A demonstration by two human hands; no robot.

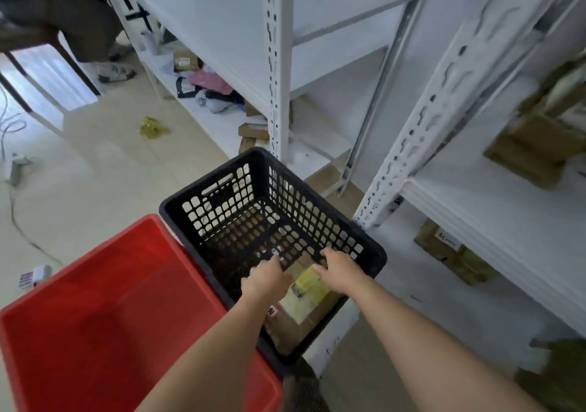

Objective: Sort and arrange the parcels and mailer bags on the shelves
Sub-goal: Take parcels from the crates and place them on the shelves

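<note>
1. Both hands are down inside the black perforated plastic basket [272, 221], which sits beside a red plastic tub [111, 300] and right in front of the white metal shelving [444, 110].
2. The only thing left in there is a flat brown cardboard parcel with a yellow-and-white label [304, 304], leaning against the near wall of the basket.
3. Left hand [264, 277] has its fingers bent over the parcel's top-left edge, right hand [337, 269] is on the top-right corner with fingers spread. Can't really tell if either has a proper grip yet or is just touching.
4. My guess: it's stiff, light-ish cardboard, not slippery. Grab the two top corners or the side edges and lift it straight up so it doesn't catch on the basket holes.
</note>
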